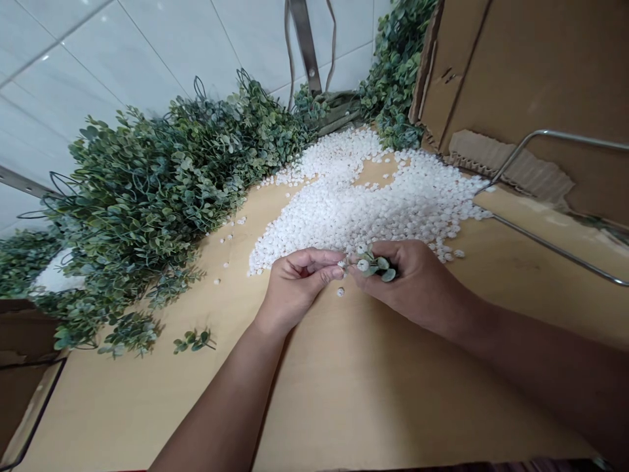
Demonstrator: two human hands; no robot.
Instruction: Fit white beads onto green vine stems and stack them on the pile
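Close together over the tan table, my two hands meet at the near edge of a heap of small white plastic beads [339, 210]. My left hand [307, 278] pinches one white bead [341, 264] between thumb and fingertips. Closed around an artificial leaf sprig [386, 270] is my right hand [415, 278]; its round green leaves stick out between thumb and fingers. A second white bead [362, 265] shows at the sprig, close to the right fingertips. Just below the hands a loose bead [341, 292] lies on the table.
A big pile of artificial greenery [162, 177] leans along the white tiled wall [147, 46]. One small loose sprig [194, 340] lies at left. Cardboard [540, 78] and a bent metal rod [560, 133] stand at right. More greenery [400, 59] hangs at the back.
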